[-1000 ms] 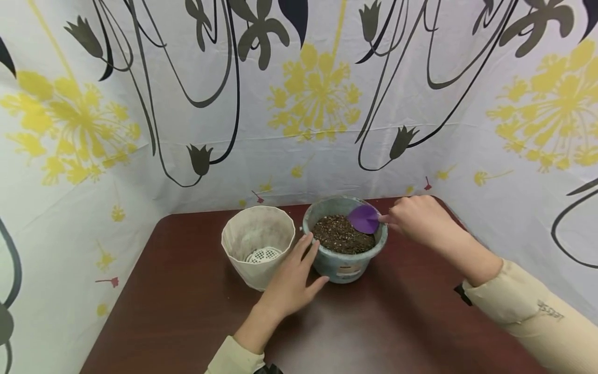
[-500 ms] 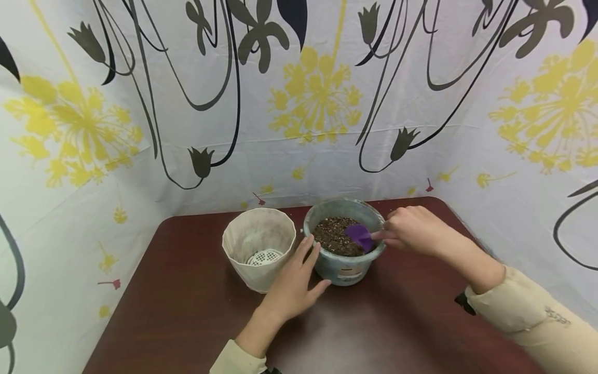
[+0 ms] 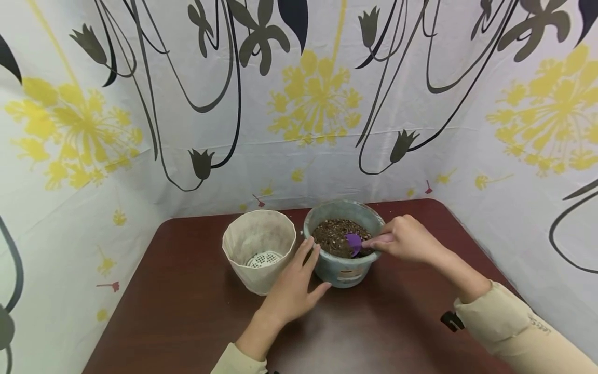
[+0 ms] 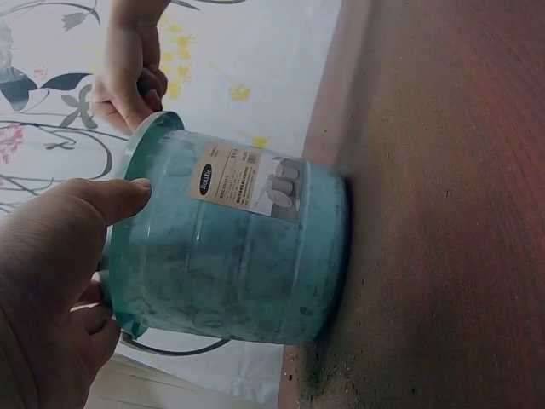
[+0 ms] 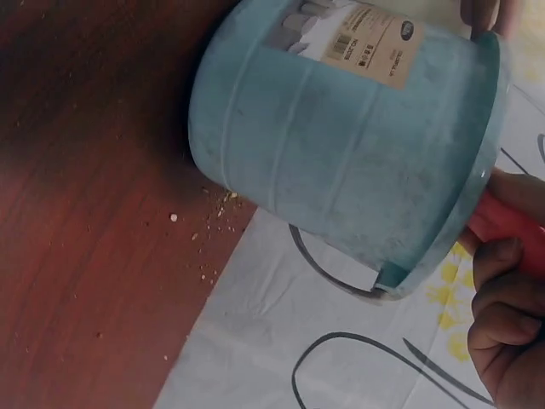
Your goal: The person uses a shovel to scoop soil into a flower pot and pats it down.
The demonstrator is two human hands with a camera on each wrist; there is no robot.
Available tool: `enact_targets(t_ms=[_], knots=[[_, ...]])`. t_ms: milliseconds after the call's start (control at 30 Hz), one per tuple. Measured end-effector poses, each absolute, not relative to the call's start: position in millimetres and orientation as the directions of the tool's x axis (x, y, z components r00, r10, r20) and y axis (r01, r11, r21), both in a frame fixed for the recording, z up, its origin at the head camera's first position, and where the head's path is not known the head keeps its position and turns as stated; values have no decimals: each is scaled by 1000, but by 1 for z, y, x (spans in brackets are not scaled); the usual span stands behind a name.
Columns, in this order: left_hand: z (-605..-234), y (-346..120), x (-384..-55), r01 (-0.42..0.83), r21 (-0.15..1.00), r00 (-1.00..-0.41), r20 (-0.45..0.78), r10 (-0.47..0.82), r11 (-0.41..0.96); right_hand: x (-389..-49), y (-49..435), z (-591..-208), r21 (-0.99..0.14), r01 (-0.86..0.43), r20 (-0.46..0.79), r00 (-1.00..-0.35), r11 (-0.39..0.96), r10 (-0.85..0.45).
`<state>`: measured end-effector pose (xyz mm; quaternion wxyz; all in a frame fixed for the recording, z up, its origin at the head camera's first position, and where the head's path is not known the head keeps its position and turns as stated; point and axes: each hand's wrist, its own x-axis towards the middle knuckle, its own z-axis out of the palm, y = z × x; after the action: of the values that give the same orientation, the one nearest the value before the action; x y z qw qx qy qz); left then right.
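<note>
A blue-grey bucket (image 3: pixel 344 270) of dark soil (image 3: pixel 334 234) stands upright at the back of the table. My right hand (image 3: pixel 408 239) grips a small trowel by its pink-red handle (image 5: pixel 511 234). The trowel's purple blade (image 3: pixel 353 243) is partly sunk in the soil near the bucket's right side. My left hand (image 3: pixel 291 291) touches the bucket's left rim with nearly straight fingers, its thumb (image 4: pixel 128 198) spread along the front side. Just left of the bucket sits a whitish faceted pot (image 3: pixel 258 228) with a perforated white disc (image 3: pixel 263 258) at its bottom.
Both containers stand on a dark red-brown table (image 3: pixel 187 311) with rounded back corners. Patterned fabric (image 3: pixel 299 104) hangs close behind and on both sides. Soil crumbs (image 5: pixel 217 213) lie on the table beside the bucket, whose thin handle (image 5: pixel 328 268) hangs down.
My right hand has moved down and left, taking the trowel blade from above the soil into it. My left hand stays by the bucket rim. The pot has not moved.
</note>
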<state>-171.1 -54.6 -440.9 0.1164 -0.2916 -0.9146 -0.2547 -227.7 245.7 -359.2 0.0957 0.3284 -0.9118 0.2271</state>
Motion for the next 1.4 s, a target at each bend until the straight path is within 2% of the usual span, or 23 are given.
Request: enact_targets(t_ms=[167,500,633,767,967,1167,1400], knots=[[-441,-54,-171,598,405,-799,365,478,691,-226,247,-364,-453,-575,315,-818,681,-481],[-444,-53,-173,607,394,-792,374,483,690,-224,254,-365,-532,-435,220,-900,726,-377],[-444,-54,-170,636,364,-766,400,503,680,-225,259,-369,-564,-401,207,-915,722,-347],[-436,-58,-166,692,365,-713,480,511,623,-226,263,-373,-599,-387,220,-921,701,-320],[-418,-80,-163,739,324,-632,637,441,591,-227,267,-378,-583,-389,294,-920,714,-261],[-412,-100,-161,691,298,-636,684,358,658,-227,269,-379,-590,-383,300,-921,711,-247],[-415,-127,-164,633,320,-642,726,247,705,-225,271,-375,-599,-381,297,-922,704,-247]])
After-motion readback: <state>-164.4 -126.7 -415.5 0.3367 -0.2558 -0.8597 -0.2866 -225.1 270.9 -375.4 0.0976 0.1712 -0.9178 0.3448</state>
